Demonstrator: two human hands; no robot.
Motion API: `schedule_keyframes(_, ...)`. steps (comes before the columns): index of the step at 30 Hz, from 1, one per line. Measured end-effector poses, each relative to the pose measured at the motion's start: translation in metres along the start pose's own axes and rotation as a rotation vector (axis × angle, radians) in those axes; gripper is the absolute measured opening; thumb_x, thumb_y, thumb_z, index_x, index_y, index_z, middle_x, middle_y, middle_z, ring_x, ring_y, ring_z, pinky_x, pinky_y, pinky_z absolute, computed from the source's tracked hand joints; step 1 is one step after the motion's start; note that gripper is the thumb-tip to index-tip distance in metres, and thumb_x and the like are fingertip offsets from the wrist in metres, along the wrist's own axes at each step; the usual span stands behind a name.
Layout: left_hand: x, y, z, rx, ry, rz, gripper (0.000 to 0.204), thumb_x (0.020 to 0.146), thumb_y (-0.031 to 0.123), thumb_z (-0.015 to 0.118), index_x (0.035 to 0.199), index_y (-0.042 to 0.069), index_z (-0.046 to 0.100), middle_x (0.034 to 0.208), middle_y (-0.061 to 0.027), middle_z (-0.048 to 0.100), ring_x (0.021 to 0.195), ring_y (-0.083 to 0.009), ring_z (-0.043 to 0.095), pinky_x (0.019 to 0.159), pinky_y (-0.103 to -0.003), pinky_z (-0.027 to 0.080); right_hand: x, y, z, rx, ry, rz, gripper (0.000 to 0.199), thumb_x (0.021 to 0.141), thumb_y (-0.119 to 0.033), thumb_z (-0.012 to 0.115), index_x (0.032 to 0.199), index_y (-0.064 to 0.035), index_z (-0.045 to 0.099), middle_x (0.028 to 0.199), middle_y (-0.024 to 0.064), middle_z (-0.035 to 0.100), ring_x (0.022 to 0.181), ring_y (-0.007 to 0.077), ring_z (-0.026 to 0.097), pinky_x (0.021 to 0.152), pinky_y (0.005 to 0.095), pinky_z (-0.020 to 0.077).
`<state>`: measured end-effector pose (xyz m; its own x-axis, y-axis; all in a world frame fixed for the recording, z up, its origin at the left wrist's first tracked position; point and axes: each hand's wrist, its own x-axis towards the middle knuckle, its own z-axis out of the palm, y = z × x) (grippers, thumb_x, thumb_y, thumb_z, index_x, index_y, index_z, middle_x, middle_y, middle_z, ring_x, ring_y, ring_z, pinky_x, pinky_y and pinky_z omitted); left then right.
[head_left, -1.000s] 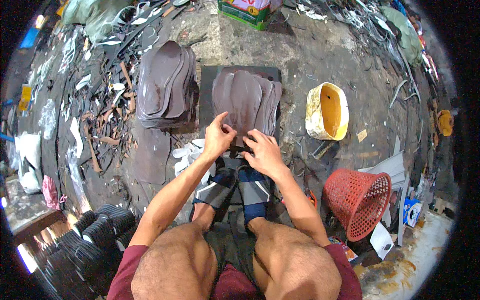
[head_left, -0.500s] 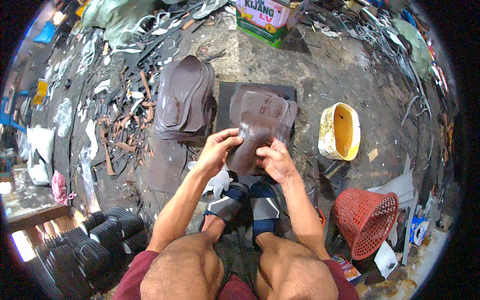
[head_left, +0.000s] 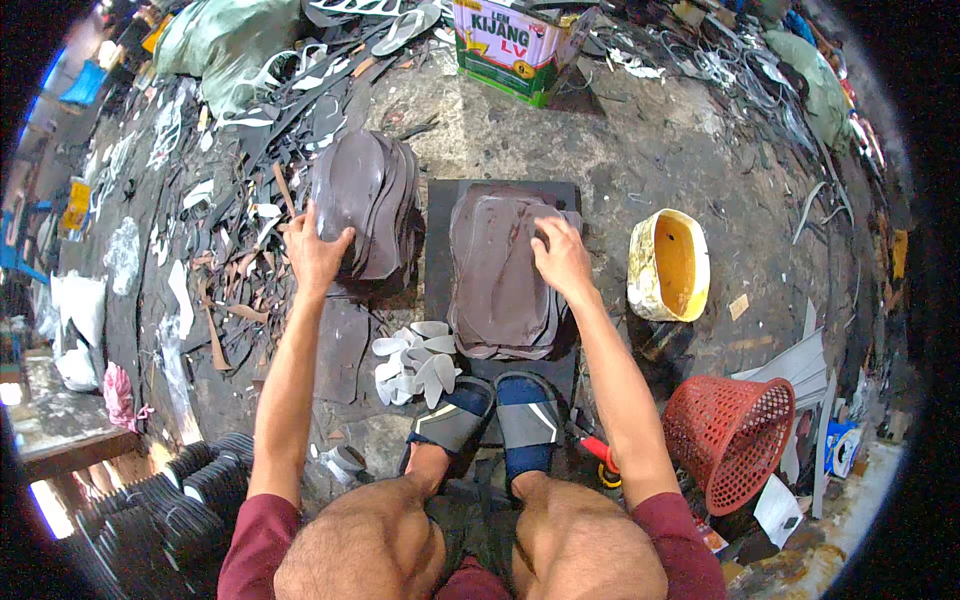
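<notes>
My left hand [head_left: 316, 252] lies flat with spread fingers on the left stack of dark brown sole-shaped sheets [head_left: 372, 196]. My right hand [head_left: 560, 256] presses on the upper right of a second stack of brown soles [head_left: 500, 280], which sits on a black mat [head_left: 440, 240] in front of my sandalled feet [head_left: 490, 420]. Neither hand lifts a piece. A small pile of white sole cut-outs [head_left: 415, 360] lies between the stacks, near my left foot.
A yellow tub [head_left: 668, 264] stands right of the mat, a red mesh basket [head_left: 730, 432] lower right. A green and white tin [head_left: 512, 44] is at the top. Scrap strips [head_left: 230, 200] litter the left; black soles [head_left: 180, 500] are stacked lower left.
Both hands were together on the middle stack, handling a brown sole. Now my left hand has moved out to the left stack and my right hand rests on the middle stack.
</notes>
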<state>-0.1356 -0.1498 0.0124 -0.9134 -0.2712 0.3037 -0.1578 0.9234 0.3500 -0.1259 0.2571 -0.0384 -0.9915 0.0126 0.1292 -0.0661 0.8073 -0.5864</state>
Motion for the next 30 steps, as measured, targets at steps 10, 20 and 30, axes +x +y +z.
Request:
schedule_keyframes(10,-0.179,0.058,-0.025,-0.396,-0.214,0.215,0.030,0.082,0.012,0.082,0.111,0.007,0.076,0.110,-0.0116,0.071,0.104,-0.0329,0.065,0.092,-0.044,0.053,0.001,-0.001,0.025,-0.448,-0.017,-0.146,0.021,0.093,-0.020,0.066,0.110,-0.0082,0.069,0.115,0.0103,0.066,0.120,0.0315,0.059,0.090,0.0487,0.0519)
schedule_keyframes(20,-0.190,0.057,0.000,-0.210,-0.503,0.454,0.037,0.078,0.011,0.076,0.115,0.010,0.076,0.103,-0.0096,0.070,0.103,-0.0323,0.062,0.087,-0.046,0.050,0.038,-0.021,-0.001,-0.678,-0.384,-0.032,0.040,0.088,-0.013,0.065,0.128,-0.0170,0.071,0.130,0.0131,0.063,0.125,0.0315,0.057,0.095,0.0488,0.0487)
schedule_keyframes(30,-0.165,0.058,-0.046,-0.483,-0.643,-0.115,0.041,0.077,0.000,0.068,0.117,0.006,0.068,0.100,-0.0129,0.067,0.085,-0.0281,0.070,0.075,-0.038,0.057,0.052,-0.020,-0.025,-0.717,-0.264,-0.643,0.032,0.080,-0.015,0.070,0.112,-0.0186,0.075,0.122,0.0051,0.065,0.122,0.0255,0.058,0.102,0.0452,0.0444)
